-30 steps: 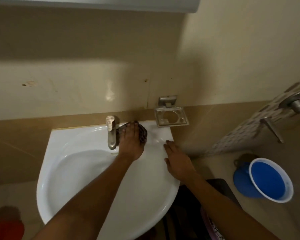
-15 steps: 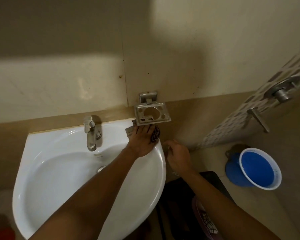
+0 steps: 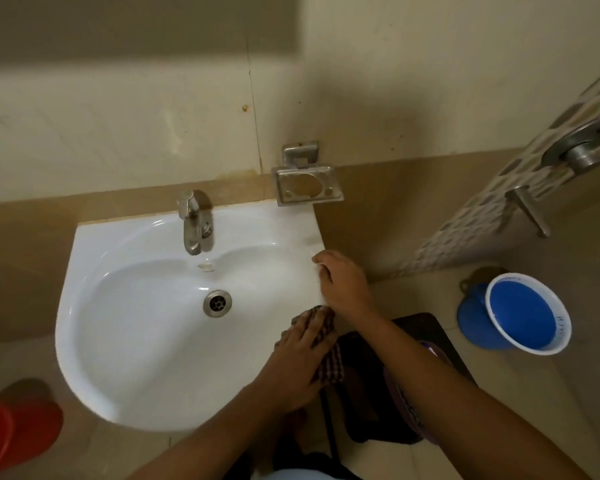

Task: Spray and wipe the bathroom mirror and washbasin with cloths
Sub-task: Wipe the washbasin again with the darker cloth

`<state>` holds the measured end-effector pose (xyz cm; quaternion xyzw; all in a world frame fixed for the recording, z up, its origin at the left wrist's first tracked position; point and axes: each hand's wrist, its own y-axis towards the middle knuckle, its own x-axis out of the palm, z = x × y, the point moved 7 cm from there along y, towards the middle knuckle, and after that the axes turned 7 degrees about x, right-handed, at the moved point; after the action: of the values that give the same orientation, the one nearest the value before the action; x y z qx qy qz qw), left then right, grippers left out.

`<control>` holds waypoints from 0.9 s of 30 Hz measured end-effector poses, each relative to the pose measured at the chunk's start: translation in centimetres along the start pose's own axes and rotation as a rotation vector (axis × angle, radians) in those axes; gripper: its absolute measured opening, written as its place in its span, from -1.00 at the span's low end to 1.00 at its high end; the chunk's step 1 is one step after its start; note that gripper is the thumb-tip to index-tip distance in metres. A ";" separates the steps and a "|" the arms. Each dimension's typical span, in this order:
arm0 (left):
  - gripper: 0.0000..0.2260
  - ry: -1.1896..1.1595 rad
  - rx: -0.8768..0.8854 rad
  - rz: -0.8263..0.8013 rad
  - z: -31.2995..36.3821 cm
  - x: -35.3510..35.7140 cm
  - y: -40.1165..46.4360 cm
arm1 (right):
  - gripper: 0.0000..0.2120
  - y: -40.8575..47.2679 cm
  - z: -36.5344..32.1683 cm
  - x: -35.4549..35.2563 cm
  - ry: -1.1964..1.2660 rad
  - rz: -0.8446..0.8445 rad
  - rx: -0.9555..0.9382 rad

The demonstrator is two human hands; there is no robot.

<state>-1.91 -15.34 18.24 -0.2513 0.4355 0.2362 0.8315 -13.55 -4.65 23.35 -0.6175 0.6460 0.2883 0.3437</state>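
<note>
The white washbasin hangs on the wall below me, with a steel tap at the back and a drain in the bowl. My left hand presses a dark checked cloth flat on the basin's right front rim; part of the cloth hangs over the edge. My right hand rests on the right edge of the rim just behind the cloth, fingers curled over the edge and holding nothing. The mirror is out of view.
An empty steel soap dish is fixed to the wall above the basin's right corner. A blue bucket stands on the floor at right, a red bucket at lower left. A dark stool sits under my right arm. Wall taps at far right.
My left hand has slid the cloth from the back right corner under the soap dish forward along the rim to the right front edge. My right hand stayed on the right rim.
</note>
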 end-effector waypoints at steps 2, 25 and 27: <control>-0.13 -0.142 -0.121 0.031 -1.1 0.3 -0.7 | -0.73 -1.7 -0.4 1.1 -0.021 -0.027 -0.026; -0.27 0.399 -0.202 0.237 -17.4 -5.0 -26.4 | -0.87 -17.0 -8.1 9.6 -0.317 0.013 -0.268; -0.28 0.406 -0.199 0.284 -16.7 -5.3 -26.5 | -0.86 -17.2 -7.6 9.0 -0.321 0.026 -0.221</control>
<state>1.51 -46.84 20.04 -0.3103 0.5988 0.3368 0.6570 2.86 -17.36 21.57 -0.5892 0.5551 0.4566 0.3690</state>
